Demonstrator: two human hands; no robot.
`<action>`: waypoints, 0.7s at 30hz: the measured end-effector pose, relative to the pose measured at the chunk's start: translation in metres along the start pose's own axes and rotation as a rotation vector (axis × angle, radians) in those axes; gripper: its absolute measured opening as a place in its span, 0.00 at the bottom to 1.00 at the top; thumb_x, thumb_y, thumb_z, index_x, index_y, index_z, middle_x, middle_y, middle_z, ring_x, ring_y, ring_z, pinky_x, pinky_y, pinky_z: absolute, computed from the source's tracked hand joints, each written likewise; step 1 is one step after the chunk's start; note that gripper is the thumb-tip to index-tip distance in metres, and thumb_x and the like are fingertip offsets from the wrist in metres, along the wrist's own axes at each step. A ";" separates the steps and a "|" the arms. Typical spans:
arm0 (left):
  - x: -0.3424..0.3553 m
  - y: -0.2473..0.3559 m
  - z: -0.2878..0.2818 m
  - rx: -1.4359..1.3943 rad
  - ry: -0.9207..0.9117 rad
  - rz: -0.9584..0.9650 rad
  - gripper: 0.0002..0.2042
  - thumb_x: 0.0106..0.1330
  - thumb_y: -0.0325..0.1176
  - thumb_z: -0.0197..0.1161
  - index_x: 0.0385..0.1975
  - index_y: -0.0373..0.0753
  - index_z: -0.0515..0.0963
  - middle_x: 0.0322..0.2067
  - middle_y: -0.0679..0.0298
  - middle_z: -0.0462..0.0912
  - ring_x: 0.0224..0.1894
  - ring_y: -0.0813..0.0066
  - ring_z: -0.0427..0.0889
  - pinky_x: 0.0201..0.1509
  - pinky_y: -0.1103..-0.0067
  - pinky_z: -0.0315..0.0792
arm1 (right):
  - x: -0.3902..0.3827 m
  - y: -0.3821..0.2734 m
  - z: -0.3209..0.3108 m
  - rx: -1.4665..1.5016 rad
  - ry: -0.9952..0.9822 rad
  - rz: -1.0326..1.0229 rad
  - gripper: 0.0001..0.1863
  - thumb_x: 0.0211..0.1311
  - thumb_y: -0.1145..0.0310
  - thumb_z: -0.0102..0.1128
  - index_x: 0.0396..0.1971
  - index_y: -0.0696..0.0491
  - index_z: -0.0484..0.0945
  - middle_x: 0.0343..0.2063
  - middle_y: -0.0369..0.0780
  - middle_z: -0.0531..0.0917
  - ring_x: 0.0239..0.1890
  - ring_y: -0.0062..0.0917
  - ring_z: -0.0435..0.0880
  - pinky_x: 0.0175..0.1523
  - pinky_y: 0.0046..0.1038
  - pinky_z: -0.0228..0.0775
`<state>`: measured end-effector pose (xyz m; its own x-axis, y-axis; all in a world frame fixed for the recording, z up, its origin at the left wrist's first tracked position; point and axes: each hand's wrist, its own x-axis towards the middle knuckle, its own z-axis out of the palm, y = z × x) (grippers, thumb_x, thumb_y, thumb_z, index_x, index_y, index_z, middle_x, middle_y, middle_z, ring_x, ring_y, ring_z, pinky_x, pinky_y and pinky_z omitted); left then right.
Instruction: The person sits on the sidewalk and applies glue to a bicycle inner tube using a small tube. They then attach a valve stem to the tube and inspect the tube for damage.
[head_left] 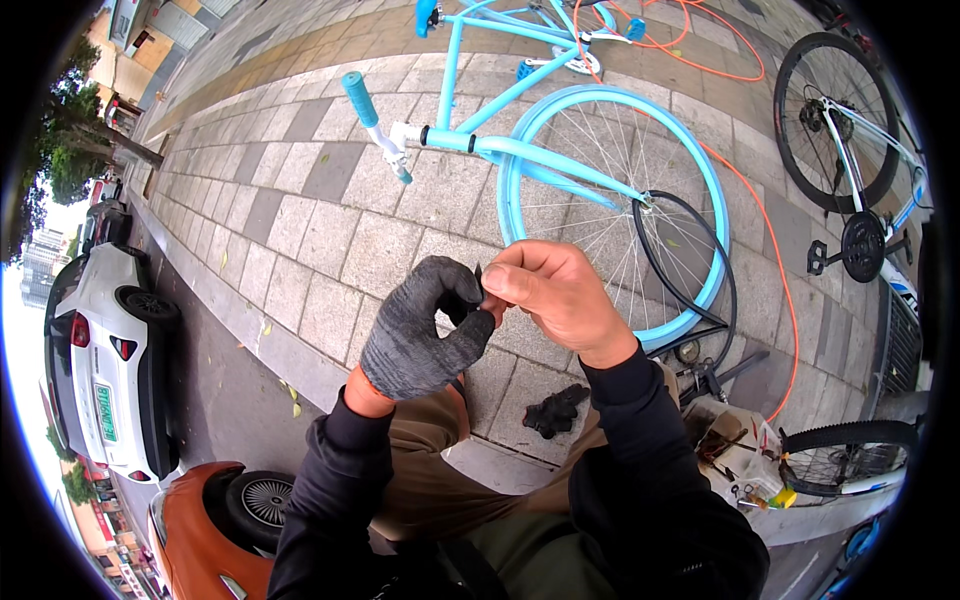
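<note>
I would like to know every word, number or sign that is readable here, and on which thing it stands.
Green plate of the white car: characters show, but I do not copy them.
Tailgate: lettering, too small to read.
Other marks: too small or blurred to read.

1 green number plate (106, 412), dark characters, on white car (118, 368)
</note>
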<state>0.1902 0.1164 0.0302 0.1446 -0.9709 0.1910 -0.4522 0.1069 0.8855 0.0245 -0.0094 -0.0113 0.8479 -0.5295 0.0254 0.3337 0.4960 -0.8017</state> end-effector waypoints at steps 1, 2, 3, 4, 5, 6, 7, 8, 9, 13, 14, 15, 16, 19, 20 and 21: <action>0.000 0.000 0.000 0.018 0.000 0.017 0.12 0.62 0.22 0.73 0.41 0.38 0.76 0.38 0.62 0.81 0.36 0.75 0.84 0.41 0.77 0.80 | 0.000 0.000 0.000 -0.002 0.001 0.001 0.14 0.73 0.65 0.69 0.41 0.63 0.85 0.32 0.41 0.88 0.33 0.21 0.87 0.39 0.24 0.80; 0.001 0.001 0.001 0.037 0.000 0.033 0.12 0.61 0.22 0.73 0.40 0.38 0.77 0.38 0.62 0.81 0.35 0.75 0.84 0.41 0.77 0.79 | -0.001 0.001 -0.001 -0.004 0.001 0.002 0.14 0.73 0.65 0.69 0.41 0.63 0.85 0.32 0.41 0.88 0.33 0.21 0.87 0.39 0.24 0.80; 0.001 0.002 0.001 0.045 0.001 0.043 0.12 0.61 0.22 0.73 0.40 0.38 0.77 0.38 0.62 0.82 0.35 0.75 0.84 0.41 0.77 0.79 | -0.001 0.001 -0.001 -0.006 0.002 0.003 0.14 0.73 0.65 0.69 0.41 0.63 0.85 0.32 0.41 0.88 0.33 0.21 0.87 0.39 0.24 0.80; 0.002 0.004 0.002 0.052 0.002 0.053 0.12 0.60 0.22 0.73 0.40 0.38 0.77 0.37 0.62 0.82 0.35 0.74 0.84 0.40 0.77 0.79 | -0.001 0.001 -0.001 0.000 0.001 -0.002 0.13 0.73 0.66 0.69 0.41 0.63 0.85 0.32 0.41 0.88 0.33 0.21 0.87 0.39 0.24 0.80; 0.003 0.005 0.003 0.059 0.003 0.063 0.12 0.60 0.21 0.73 0.39 0.38 0.76 0.37 0.62 0.82 0.34 0.74 0.84 0.40 0.77 0.79 | -0.001 0.002 -0.002 0.006 0.000 -0.007 0.13 0.72 0.66 0.69 0.41 0.64 0.85 0.32 0.41 0.88 0.33 0.21 0.87 0.39 0.24 0.80; 0.004 0.006 0.003 0.065 0.000 0.068 0.12 0.60 0.21 0.73 0.39 0.38 0.76 0.37 0.62 0.82 0.34 0.74 0.84 0.40 0.77 0.79 | -0.002 0.002 -0.002 0.012 0.000 -0.012 0.13 0.72 0.67 0.69 0.41 0.64 0.85 0.32 0.41 0.88 0.33 0.21 0.87 0.39 0.24 0.80; 0.004 0.007 0.003 0.072 -0.002 0.073 0.12 0.60 0.21 0.73 0.39 0.38 0.76 0.36 0.62 0.82 0.34 0.74 0.84 0.40 0.77 0.79 | -0.002 0.002 -0.002 0.013 -0.001 -0.007 0.12 0.72 0.67 0.69 0.41 0.64 0.85 0.32 0.41 0.88 0.33 0.21 0.87 0.39 0.24 0.80; 0.004 0.007 0.003 0.079 -0.004 0.078 0.13 0.60 0.21 0.73 0.39 0.38 0.76 0.36 0.62 0.82 0.34 0.74 0.84 0.40 0.77 0.79 | -0.002 0.001 -0.002 0.015 -0.001 -0.002 0.12 0.72 0.67 0.68 0.41 0.64 0.85 0.32 0.41 0.88 0.33 0.21 0.87 0.39 0.24 0.80; 0.004 0.006 0.003 0.068 -0.002 0.075 0.12 0.60 0.21 0.73 0.39 0.38 0.76 0.36 0.62 0.81 0.34 0.74 0.84 0.40 0.77 0.79 | -0.001 0.001 -0.002 0.016 -0.001 0.003 0.12 0.72 0.68 0.68 0.41 0.64 0.85 0.32 0.41 0.88 0.33 0.21 0.87 0.39 0.24 0.80; 0.004 0.004 0.003 0.060 0.012 0.086 0.12 0.60 0.21 0.73 0.39 0.38 0.77 0.35 0.62 0.81 0.33 0.74 0.83 0.38 0.77 0.78 | -0.002 0.001 -0.003 -0.002 0.000 0.005 0.10 0.71 0.70 0.68 0.41 0.63 0.85 0.33 0.40 0.88 0.33 0.21 0.86 0.39 0.24 0.80; 0.005 0.004 0.003 0.067 0.017 0.093 0.11 0.61 0.21 0.73 0.39 0.38 0.77 0.34 0.63 0.80 0.33 0.75 0.83 0.38 0.77 0.78 | -0.002 0.001 -0.003 -0.022 -0.004 0.003 0.09 0.71 0.71 0.67 0.40 0.63 0.85 0.33 0.39 0.88 0.34 0.20 0.86 0.40 0.24 0.79; 0.005 0.006 0.003 0.115 0.017 0.089 0.11 0.61 0.21 0.72 0.38 0.38 0.77 0.34 0.63 0.80 0.32 0.74 0.82 0.38 0.77 0.78 | -0.003 0.000 -0.002 -0.042 -0.009 0.001 0.08 0.71 0.72 0.67 0.40 0.63 0.85 0.33 0.39 0.88 0.34 0.20 0.86 0.40 0.25 0.79; 0.006 0.008 0.002 0.165 0.018 0.083 0.11 0.61 0.21 0.72 0.38 0.38 0.77 0.34 0.63 0.80 0.32 0.74 0.82 0.37 0.77 0.77 | -0.003 -0.002 -0.001 -0.092 0.014 -0.011 0.07 0.70 0.73 0.67 0.39 0.62 0.85 0.33 0.38 0.87 0.34 0.19 0.85 0.40 0.24 0.79; 0.007 0.006 0.005 0.233 0.044 0.090 0.10 0.61 0.21 0.71 0.37 0.38 0.76 0.33 0.63 0.79 0.30 0.74 0.80 0.36 0.76 0.76 | -0.006 -0.007 0.006 -0.241 0.085 -0.046 0.06 0.68 0.74 0.68 0.39 0.62 0.85 0.31 0.35 0.87 0.33 0.15 0.84 0.39 0.21 0.77; 0.008 0.004 0.007 0.242 0.055 0.096 0.10 0.61 0.21 0.71 0.37 0.38 0.76 0.32 0.63 0.79 0.30 0.74 0.79 0.36 0.76 0.76 | -0.007 -0.008 0.008 -0.290 0.110 -0.055 0.07 0.67 0.74 0.69 0.39 0.62 0.85 0.30 0.35 0.87 0.32 0.15 0.84 0.39 0.21 0.77; 0.008 0.004 0.007 0.260 0.046 0.094 0.10 0.62 0.21 0.71 0.37 0.37 0.77 0.33 0.63 0.79 0.30 0.74 0.80 0.36 0.76 0.76 | -0.008 -0.009 0.009 -0.339 0.134 -0.064 0.07 0.66 0.73 0.69 0.39 0.62 0.85 0.29 0.34 0.86 0.32 0.14 0.83 0.39 0.20 0.76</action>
<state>0.1832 0.1074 0.0325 0.1287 -0.9477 0.2919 -0.6751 0.1319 0.7258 0.0180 -0.0034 0.0008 0.7608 -0.6487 0.0215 0.2098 0.2144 -0.9540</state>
